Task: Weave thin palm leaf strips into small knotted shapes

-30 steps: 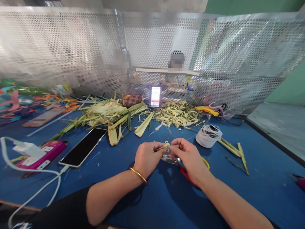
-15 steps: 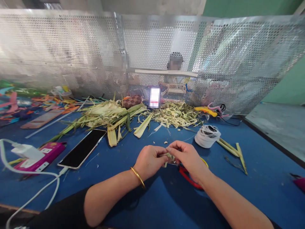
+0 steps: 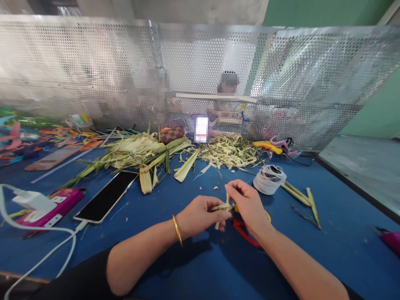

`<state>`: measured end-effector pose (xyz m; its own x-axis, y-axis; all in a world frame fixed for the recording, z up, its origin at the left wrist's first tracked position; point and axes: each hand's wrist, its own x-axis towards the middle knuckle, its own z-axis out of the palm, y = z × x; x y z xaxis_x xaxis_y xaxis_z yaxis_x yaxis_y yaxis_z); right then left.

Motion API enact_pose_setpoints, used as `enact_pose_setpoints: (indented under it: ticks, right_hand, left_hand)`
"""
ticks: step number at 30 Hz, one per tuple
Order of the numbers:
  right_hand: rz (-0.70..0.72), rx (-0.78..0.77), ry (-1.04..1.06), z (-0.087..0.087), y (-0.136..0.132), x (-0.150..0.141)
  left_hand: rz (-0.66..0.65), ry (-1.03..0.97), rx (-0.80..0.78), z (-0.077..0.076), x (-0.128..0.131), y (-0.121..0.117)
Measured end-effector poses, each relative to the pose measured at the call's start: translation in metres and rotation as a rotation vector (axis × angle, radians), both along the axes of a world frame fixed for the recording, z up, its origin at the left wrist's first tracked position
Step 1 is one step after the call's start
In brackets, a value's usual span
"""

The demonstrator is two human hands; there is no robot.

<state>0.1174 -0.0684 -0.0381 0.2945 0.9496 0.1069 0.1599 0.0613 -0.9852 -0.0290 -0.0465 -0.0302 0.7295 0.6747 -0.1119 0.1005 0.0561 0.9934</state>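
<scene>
My left hand [image 3: 198, 216], with a gold bangle at the wrist, pinches a small folded piece of pale husk strips [image 3: 223, 206] between thumb and fingers. One strip stands up from it, and my right hand [image 3: 250, 206] grips that strip's upper end between thumb and fingertips. A short tail hangs below my left fingers. Under my right hand lie scissors [image 3: 246, 236] with red and yellow on the handles, partly hidden by it. A spool of white cord [image 3: 269, 180] sits just beyond my right hand.
Husk leaves [image 3: 137, 150] and a heap of shredded strips [image 3: 231, 152] lie along the perforated metal screen [image 3: 200, 54]. A charging phone [image 3: 108, 196] and a purple power strip [image 3: 61, 208] are at left, stalks [image 3: 300, 193] at right. People sit behind the screen.
My right hand has drawn up and slightly away from my left, pulling a strip upright. More of the folded husk piece shows between the hands.
</scene>
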Motion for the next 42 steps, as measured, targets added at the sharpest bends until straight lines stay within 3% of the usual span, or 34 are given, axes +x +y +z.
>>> enact_pose_setpoints:
  ticks: [9, 13, 17, 20, 22, 25, 27, 29, 31, 35, 42]
  right_hand:
    - [0.014, 0.063, -0.075, -0.005, -0.001, -0.005]
    - [0.078, 0.033, -0.038, 0.001, 0.001, 0.001]
    - [0.182, 0.029, -0.254, 0.006, 0.0, 0.004]
    - [0.103, 0.052, -0.433, 0.001, 0.0, 0.005]
    - [0.018, 0.121, -0.551, -0.003, -0.001, 0.006]
    - [-0.054, 0.419, -0.78, -0.004, -0.005, 0.006]
    - [0.08, 0.665, -0.965, 0.0, -0.01, 0.003]
    - [0.3, 0.788, -1.186, 0.003, -0.014, -0.003]
    - [0.418, 0.805, -1.408, 0.004, -0.016, -0.009]
    - [0.35, 0.816, -1.678, 0.001, -0.015, -0.02]
    - [0.209, 0.911, -1.684, -0.008, -0.012, -0.021]
  left_hand:
    - [0.031, 0.074, -0.024, -0.006, 0.002, -0.004]
    - [0.167, 0.0, -0.114, -0.005, 0.001, 0.002]
    - [0.271, -0.048, -0.195, -0.005, -0.001, 0.009]
    - [0.242, -0.054, -0.244, -0.005, -0.002, 0.01]
    - [0.238, -0.039, -0.255, -0.005, -0.002, 0.009]
    - [0.282, -0.018, -0.269, -0.005, -0.001, 0.007]
    - [0.324, -0.038, -0.291, -0.007, -0.001, 0.008]
    - [0.366, -0.077, -0.306, -0.01, -0.001, 0.009]
    - [0.396, -0.111, -0.323, -0.012, -0.001, 0.01]
    - [0.425, -0.171, -0.384, -0.014, -0.001, 0.011]
    - [0.416, -0.185, -0.439, -0.008, -0.001, 0.008]
